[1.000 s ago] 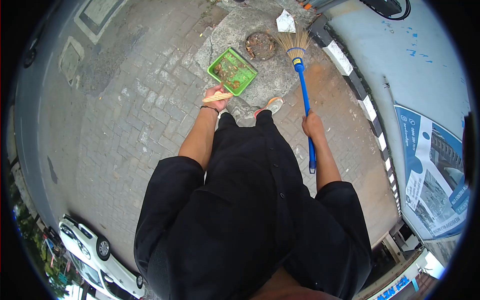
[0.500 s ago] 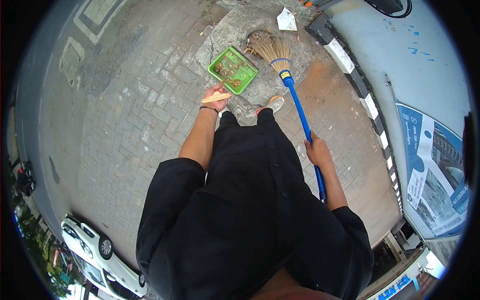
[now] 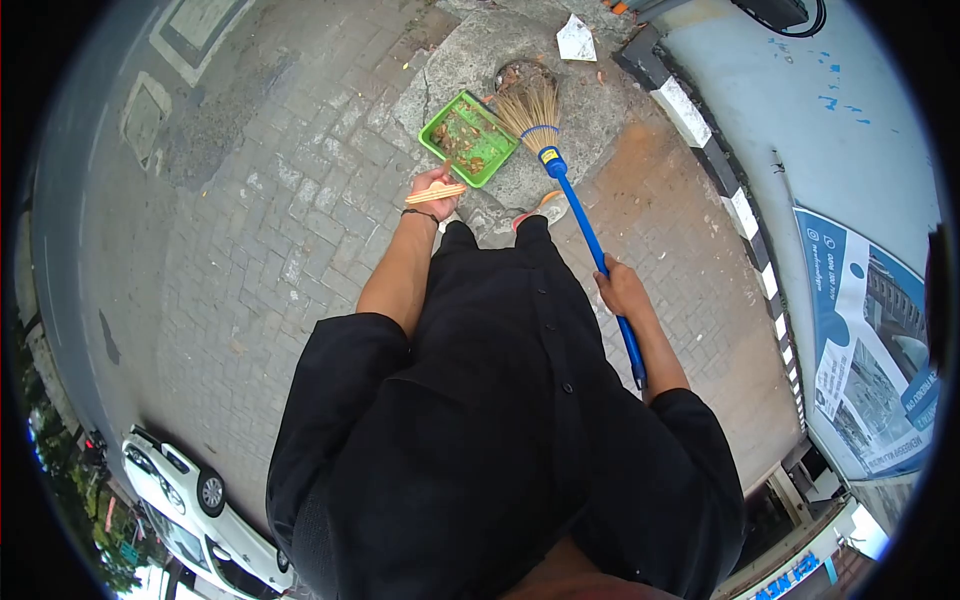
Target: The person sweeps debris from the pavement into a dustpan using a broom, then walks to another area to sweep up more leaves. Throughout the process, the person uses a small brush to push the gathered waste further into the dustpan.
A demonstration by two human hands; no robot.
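My right hand [image 3: 621, 290] grips the blue handle of a straw broom [image 3: 578, 215]. Its bristles [image 3: 529, 104] rest at the far right edge of a green dustpan [image 3: 467, 139] that holds brown leaves and dirt. My left hand [image 3: 434, 195] is closed around the wooden handle [image 3: 436, 193] of the dustpan, just behind its near edge. The pan lies on a round concrete patch [image 3: 590, 120] in the brick paving.
A piece of white paper [image 3: 576, 41] lies beyond the concrete patch. A black-and-white kerb [image 3: 720, 170] runs along the right, with a wall and a poster [image 3: 865, 340] behind it. My shoe [image 3: 545, 209] stands near the pan. A white car [image 3: 190, 510] is parked at lower left.
The broom head swept left from beside the round hole to the dustpan's edge. My right hand dropped back toward my body along the handle. The left hand stayed put.
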